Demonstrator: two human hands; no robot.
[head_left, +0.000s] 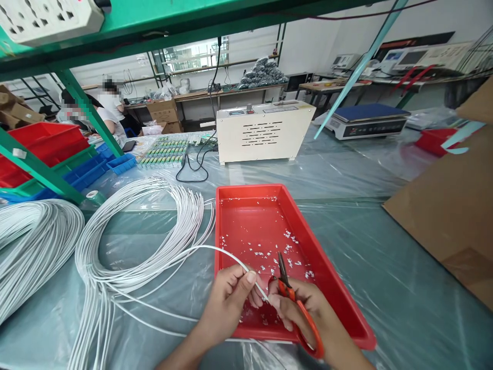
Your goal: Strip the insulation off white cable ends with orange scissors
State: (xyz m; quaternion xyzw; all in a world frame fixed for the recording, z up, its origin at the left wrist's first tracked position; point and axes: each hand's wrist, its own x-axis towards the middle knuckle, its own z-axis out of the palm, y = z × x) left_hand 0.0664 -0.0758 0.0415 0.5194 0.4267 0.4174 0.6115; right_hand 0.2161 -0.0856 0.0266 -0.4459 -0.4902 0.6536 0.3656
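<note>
My left hand (234,295) pinches a white cable (215,250) between thumb and fingers, close to its end, above a red tray (327,267). The cable arcs back to a large coil of white cables (127,257) at the left. Orange-handled scissors (287,289) are held in my right hand (308,308), with the dark blades pointing up and away. My right thumb and fingertips meet at the cable's end, just beside my left fingers. Small white scraps (290,236) lie scattered over the tray floor.
A second cable coil (34,241) lies at far left, near stacked bins (42,149). Behind the tray stands a beige machine (262,134), with a scale (365,121) farther right. A cardboard box (450,205) borders the right side. A green shelf beam (192,25) crosses overhead.
</note>
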